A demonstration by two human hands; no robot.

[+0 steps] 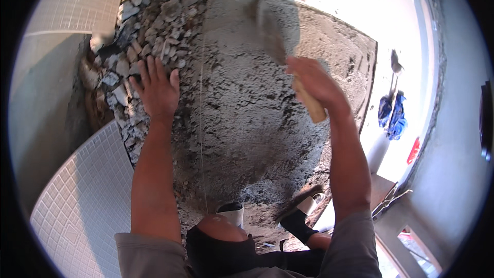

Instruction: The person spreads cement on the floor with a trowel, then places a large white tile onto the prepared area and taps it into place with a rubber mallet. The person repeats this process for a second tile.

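Right, biggest first: grey mortar bed point(242, 98) fills the centre, rough-surfaced. Likely heavy, soft and tacky; should drag on a tool, nothing to grip. Rubble strip point(172, 13) sits towards 11 o'clock: loose stones, hard, probably rolling under load, so poor support.

Arms: left runs up from 7 o'clock, fairly straight; right comes in from 5, forearm steep, wrist angled over towards 11.

Left hand point(158, 95) at 10 o'clock, palm down over the rubble, fingers point(151, 67) spread wide, nothing held. Can't tell how much weight is on it.

Right hand point(321, 85) at 2 o'clock, fingers wrapped round the trowel point(271, 38), closed up near the blade end. Tool lies over the mortar's upper part, blade to 11 o'clock, wooden handle point(314, 105) butt to 5. Blade blurred; contact with the mortar unclear. Probably light and stiff, blade-heavy if loaded. Best hold: handle, close to the blade; wet wood could slip.

Smallest: thin string line point(201, 87), 12 to 6, left of centre; likely snags easily.
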